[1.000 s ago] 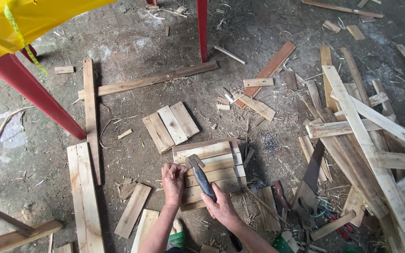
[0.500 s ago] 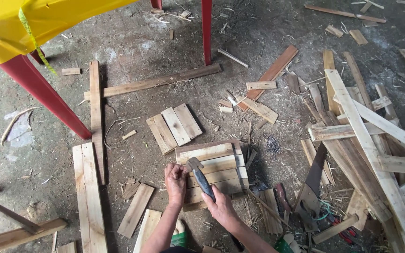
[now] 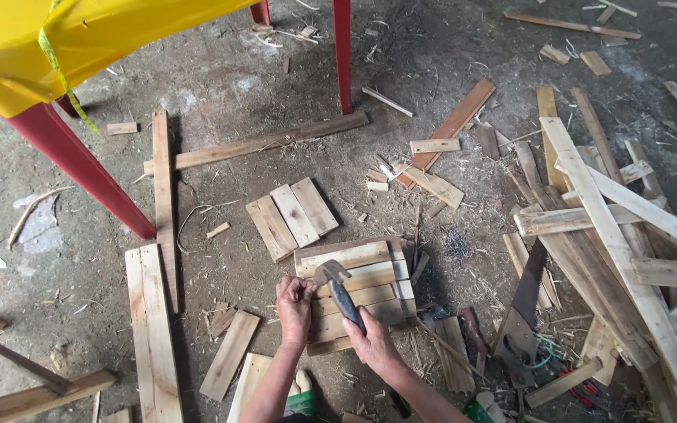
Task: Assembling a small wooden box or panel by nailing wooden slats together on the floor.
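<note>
Head view, looking down at a dirt floor. The landmark is the small pale slatted wooden panel (image 3: 358, 294), lying flat just ahead of both hands.

Risk. The right hand (image 3: 374, 342) is clenched round the dark handle of a steel-headed claw hammer (image 3: 337, 286), whose head sits over the near-left corner of the panel, touching or nearly touching the left hand (image 3: 295, 305). The left fingers are pinched together at that same corner, apparently steadying something small; what they pinch is too small to tell. With fingertips this close to the hammer head, a blow that lands slightly off, or glances from the slat, would likely strike them. The panel rests unclamped on loose ground, so it could shift or bounce under a blow and spoil the aim. Thin slats near an edge may also split.

Pose. Both forearms enter from the bottom of the view and converge on the panel's near edge. The right wrist is bent so the handle slopes up and left across the slats; the left hand is knuckles-up on the panel's left side.

Surroundings. Beyond the panel lie three short loose boards (image 3: 291, 215); to its right, a heap of long weathered planks (image 3: 613, 227) and a handsaw (image 3: 520, 329); beyond it to the left, a yellow plastic table with red legs (image 3: 80, 47).
</note>
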